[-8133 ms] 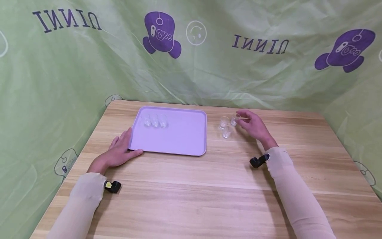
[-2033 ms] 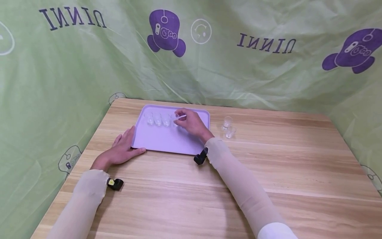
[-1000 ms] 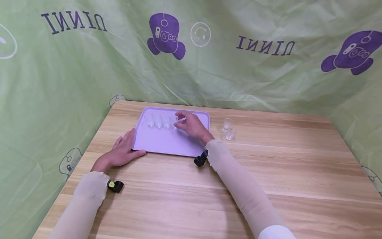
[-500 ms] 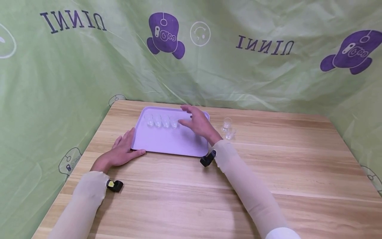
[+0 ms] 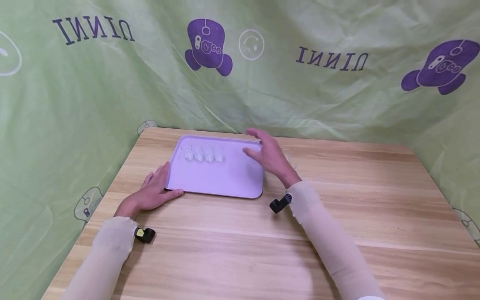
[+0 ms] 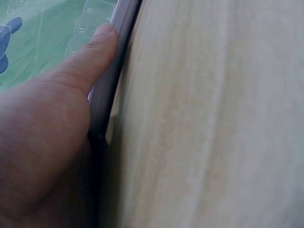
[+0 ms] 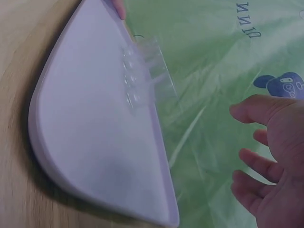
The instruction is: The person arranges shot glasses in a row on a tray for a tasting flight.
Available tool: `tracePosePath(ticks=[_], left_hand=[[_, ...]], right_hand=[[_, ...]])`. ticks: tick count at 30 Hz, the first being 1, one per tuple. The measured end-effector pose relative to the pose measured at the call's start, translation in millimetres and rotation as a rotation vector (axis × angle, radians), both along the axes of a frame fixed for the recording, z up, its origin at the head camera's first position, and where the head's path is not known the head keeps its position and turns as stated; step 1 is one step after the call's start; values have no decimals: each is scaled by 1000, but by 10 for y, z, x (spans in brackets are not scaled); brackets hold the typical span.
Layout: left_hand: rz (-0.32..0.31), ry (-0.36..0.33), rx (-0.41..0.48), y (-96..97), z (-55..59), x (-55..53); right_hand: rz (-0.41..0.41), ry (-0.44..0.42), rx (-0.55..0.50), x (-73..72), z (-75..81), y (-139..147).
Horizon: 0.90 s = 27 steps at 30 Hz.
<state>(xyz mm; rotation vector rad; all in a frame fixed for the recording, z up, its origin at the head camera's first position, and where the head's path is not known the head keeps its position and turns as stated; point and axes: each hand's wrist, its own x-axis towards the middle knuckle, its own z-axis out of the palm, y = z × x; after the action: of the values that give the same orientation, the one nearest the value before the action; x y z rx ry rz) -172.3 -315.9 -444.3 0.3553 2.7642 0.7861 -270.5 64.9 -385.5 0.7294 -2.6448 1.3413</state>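
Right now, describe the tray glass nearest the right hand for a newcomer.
On the wooden table, find the purple tray. Toward its far edge stand four clear glasses in a row. Yours is the right-end glass, with bare tray on its right where each neighbour has another glass.

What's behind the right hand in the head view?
Beyond the right hand, parts of clear glassware show. The hand covers the rest, so the number of pieces is unclear; it also hides part of the purple tray.
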Motion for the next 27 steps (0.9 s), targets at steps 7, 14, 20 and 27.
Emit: tracePosePath(ticks=[7, 14, 20, 27], left_hand=[[14, -18, 6, -3, -17, 28], [15, -22, 7, -28, -4, 44], [3, -16, 11, -18, 8, 28], [-4, -8, 11, 0, 2, 9]], right_hand=[[-24, 64, -58, 55, 26, 268], [-59, 96, -29, 144, 93, 511], [-132, 66, 24, 246, 68, 746], [-176, -11, 38, 333, -42, 967]])
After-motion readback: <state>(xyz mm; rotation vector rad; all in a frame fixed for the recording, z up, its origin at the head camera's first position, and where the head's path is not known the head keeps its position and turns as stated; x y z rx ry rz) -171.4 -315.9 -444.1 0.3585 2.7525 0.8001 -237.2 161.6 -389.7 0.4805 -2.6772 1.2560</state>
